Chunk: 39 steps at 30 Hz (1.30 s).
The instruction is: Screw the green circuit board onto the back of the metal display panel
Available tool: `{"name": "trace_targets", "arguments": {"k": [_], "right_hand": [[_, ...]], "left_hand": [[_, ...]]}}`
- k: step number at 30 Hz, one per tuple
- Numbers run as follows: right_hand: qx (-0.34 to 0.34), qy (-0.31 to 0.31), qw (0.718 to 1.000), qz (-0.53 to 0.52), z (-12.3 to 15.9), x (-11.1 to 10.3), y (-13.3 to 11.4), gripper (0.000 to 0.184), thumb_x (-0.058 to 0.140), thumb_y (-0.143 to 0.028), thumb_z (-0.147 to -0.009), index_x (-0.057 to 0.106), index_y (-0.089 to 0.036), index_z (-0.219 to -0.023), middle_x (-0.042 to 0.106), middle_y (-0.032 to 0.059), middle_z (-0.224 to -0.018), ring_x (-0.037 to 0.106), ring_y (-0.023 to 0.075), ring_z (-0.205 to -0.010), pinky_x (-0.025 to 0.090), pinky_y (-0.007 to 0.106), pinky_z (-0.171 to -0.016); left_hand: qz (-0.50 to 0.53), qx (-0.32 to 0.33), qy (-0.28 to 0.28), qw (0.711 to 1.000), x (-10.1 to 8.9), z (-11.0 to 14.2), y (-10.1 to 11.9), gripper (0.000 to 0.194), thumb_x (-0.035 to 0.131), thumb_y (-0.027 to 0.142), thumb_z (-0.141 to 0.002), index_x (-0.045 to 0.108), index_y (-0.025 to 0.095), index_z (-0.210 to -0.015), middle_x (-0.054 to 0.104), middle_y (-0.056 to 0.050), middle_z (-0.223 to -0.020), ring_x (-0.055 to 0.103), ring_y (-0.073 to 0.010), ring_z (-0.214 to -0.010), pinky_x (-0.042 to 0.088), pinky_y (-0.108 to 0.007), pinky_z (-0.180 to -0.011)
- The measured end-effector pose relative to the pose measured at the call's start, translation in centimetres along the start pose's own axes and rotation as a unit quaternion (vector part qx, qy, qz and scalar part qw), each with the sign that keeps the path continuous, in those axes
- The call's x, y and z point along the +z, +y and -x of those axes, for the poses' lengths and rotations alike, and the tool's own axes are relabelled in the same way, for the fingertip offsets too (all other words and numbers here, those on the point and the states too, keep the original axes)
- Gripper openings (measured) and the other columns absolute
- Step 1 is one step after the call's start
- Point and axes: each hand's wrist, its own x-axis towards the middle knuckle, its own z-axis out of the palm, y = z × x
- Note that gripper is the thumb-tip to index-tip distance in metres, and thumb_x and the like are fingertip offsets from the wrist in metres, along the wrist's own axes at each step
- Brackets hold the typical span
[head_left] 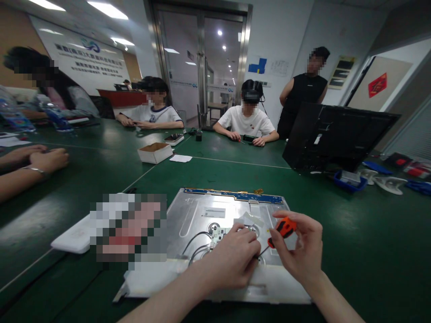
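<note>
In my right hand (pixel 301 253) is an orange and black screwdriver (pixel 286 228), its handle pinched between thumb and fingers and its shaft slanting down to the left. My left hand (pixel 237 253) lies over a small green circuit board (pixel 218 234), fingers curled together beside the screwdriver's shaft. Its fingertips are hidden, so what they grip cannot be seen. Beneath both hands lies a flat silver metal panel (pixel 191 213), like the back of a display, with a blue circuit strip (pixel 235 195) along its far edge. Black wires run from the green board across the panel.
Left of the panel lie a white slab-shaped object (pixel 76 233) and a blurred-out reddish item (pixel 131 229). Further off stands an open cardboard box (pixel 155 153). A black monitor-like casing (pixel 340 139) and a blue tray (pixel 350 181) are at right. Several people sit or stand around the green table (pixel 242 172).
</note>
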Motion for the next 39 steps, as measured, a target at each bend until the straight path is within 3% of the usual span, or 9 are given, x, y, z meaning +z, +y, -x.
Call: {"name": "trace_targets", "arguments": {"k": [5, 9, 13, 20, 29, 33, 39], "right_hand": [[0.003, -0.011, 1.000, 0.008, -0.2, -0.1, -0.1, 0.045, 0.060, -0.012, -0.086, 0.043, -0.024, -0.126, 0.062, 0.0094, -0.110, 0.065, 0.0199, -0.086, 0.055, 0.037, -0.069], [-0.028, -0.029, 0.998, 0.041, -1.0, -0.2, -0.7, 0.042, 0.055, -0.011, -0.088, 0.046, -0.024, -0.127, 0.060, 0.0095, -0.109, 0.062, 0.0201, -0.092, 0.056, 0.031, -0.064], [-0.027, -0.039, 0.997, 0.054, -1.3, -0.2, -0.9, 0.040, 0.049, -0.011, -0.090, 0.047, -0.024, -0.128, 0.060, 0.0087, -0.105, 0.063, 0.0176, -0.083, 0.056, 0.028, -0.058], [-0.011, -0.014, 0.998, 0.058, -0.7, 0.0, -0.1, 0.048, 0.065, -0.018, -0.084, 0.044, -0.024, -0.127, 0.064, 0.0068, -0.102, 0.066, 0.0171, -0.077, 0.058, 0.030, -0.060], [-0.032, -0.034, 0.995, 0.084, -1.4, -0.2, -1.0, 0.044, 0.058, -0.012, -0.087, 0.051, -0.027, -0.128, 0.056, 0.0073, -0.107, 0.058, 0.0126, -0.068, 0.054, 0.027, -0.051], [-0.025, -0.045, 0.996, 0.067, -1.2, -0.2, -1.0, 0.046, 0.055, -0.012, -0.087, 0.047, -0.025, -0.131, 0.060, 0.0085, -0.105, 0.061, 0.0150, -0.070, 0.055, 0.028, -0.052], [-0.019, -0.009, 0.998, 0.060, -0.8, -0.1, -0.4, 0.050, 0.066, -0.016, -0.083, 0.044, -0.025, -0.127, 0.064, 0.0069, -0.103, 0.065, 0.0190, -0.083, 0.057, 0.030, -0.058]], "left_hand": [[0.009, -0.001, 0.007, 1.000, -0.2, 0.1, 0.2, 0.003, 0.054, 0.016, -0.081, 0.056, 0.018, -0.081, 0.063, -0.005, -0.090, 0.058, -0.0217, -0.086, 0.037, -0.041, -0.094], [0.008, 0.001, 0.007, 1.000, -0.2, 0.0, 0.1, 0.003, 0.054, 0.016, -0.081, 0.056, 0.018, -0.081, 0.062, -0.006, -0.090, 0.058, -0.0219, -0.086, 0.038, -0.040, -0.092], [-0.002, 0.001, 0.010, 1.000, 0.0, 0.0, 0.1, 0.003, 0.055, 0.016, -0.081, 0.055, 0.018, -0.082, 0.062, -0.005, -0.089, 0.058, -0.0213, -0.085, 0.038, -0.039, -0.092], [0.002, -0.003, 0.013, 1.000, 0.1, 0.1, 0.1, 0.003, 0.055, 0.015, -0.081, 0.055, 0.018, -0.080, 0.062, -0.004, -0.089, 0.058, -0.0209, -0.086, 0.037, -0.039, -0.094], [-0.010, 0.006, 0.019, 1.000, 0.2, 0.0, 0.0, 0.003, 0.056, 0.015, -0.080, 0.055, 0.018, -0.082, 0.063, -0.005, -0.091, 0.059, -0.0212, -0.088, 0.038, -0.038, -0.093], [-0.011, 0.004, 0.017, 1.000, 0.2, 0.0, 0.0, 0.003, 0.054, 0.016, -0.081, 0.055, 0.018, -0.083, 0.063, -0.005, -0.091, 0.059, -0.0219, -0.087, 0.038, -0.039, -0.092], [0.000, 0.001, 0.008, 1.000, 0.2, 0.0, 0.0, 0.003, 0.054, 0.015, -0.080, 0.055, 0.018, -0.080, 0.063, -0.005, -0.089, 0.059, -0.0219, -0.086, 0.038, -0.040, -0.094]]}}
